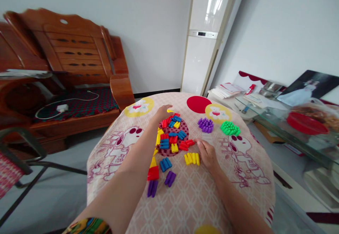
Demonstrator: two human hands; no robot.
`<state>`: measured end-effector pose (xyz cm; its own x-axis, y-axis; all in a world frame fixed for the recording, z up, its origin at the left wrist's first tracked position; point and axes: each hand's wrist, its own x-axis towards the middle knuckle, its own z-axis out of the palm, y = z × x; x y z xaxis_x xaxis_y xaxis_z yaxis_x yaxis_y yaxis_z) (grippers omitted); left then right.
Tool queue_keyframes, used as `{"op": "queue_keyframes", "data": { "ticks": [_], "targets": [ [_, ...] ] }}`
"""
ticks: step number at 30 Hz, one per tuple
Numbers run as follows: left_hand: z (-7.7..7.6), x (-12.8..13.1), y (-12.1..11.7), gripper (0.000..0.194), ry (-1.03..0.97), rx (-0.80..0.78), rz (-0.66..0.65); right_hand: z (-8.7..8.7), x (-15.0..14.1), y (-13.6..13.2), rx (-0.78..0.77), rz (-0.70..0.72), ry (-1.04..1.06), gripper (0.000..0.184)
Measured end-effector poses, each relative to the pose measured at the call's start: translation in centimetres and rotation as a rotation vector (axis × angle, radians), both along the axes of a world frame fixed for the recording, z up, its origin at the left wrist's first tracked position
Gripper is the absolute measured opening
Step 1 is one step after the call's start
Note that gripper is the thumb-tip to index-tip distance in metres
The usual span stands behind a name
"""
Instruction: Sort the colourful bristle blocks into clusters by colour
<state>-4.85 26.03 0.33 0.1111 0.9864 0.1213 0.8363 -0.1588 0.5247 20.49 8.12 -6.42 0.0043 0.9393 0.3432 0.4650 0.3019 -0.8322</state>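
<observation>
My left hand [163, 113] reaches to the far side of the pile, its fingers closed round a small yellow plastic piece [170, 111]. Below it lie red, blue and yellow tube-shaped pieces, many in pairs, such as a blue pair [164, 143] and a red block [153, 173]. My left forearm hides part of this group. My right hand [208, 153] rests on the table with fingers curled; its fingertips are by red pieces [186, 144], and any object in them is hidden. A row of yellow pieces [192, 159] lies just left of that hand.
Purple [205, 125] and green [230, 128] bundles of pieces stand on the round, cloth-covered table [201, 198]. Two purple sets [170, 178] lie nearer me. A glass-topped stand [280, 121] with a red basin [307, 123] is at right, a wooden bench [76, 50] at left.
</observation>
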Motion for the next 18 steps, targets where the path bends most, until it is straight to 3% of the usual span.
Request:
{"op": "queue_keyframes", "data": {
  "ticks": [4, 8, 12, 18],
  "targets": [
    [-0.2, 3.7, 2.7, 0.055, 0.187, -0.015, 0.028, -0.1, -0.3, 0.1, 0.028, -0.001, -0.015, 0.044],
    [-1.0, 5.5, 2.4, 0.045, 0.324, -0.093, -0.033, -0.3, -0.4, 0.5, 0.077, -0.001, -0.021, 0.041],
    [-1.4, 5.6, -1.2, 0.042, 0.386, -0.019, -0.201, -0.6, -0.4, 0.9, 0.107, -0.016, -0.002, 0.042],
    [-1.8, 5.5, -8.8, 0.038, 0.196, 0.017, -0.438, -0.6, -0.1, 1.1, 0.107, 0.041, -0.022, 0.046]
  ]
}}
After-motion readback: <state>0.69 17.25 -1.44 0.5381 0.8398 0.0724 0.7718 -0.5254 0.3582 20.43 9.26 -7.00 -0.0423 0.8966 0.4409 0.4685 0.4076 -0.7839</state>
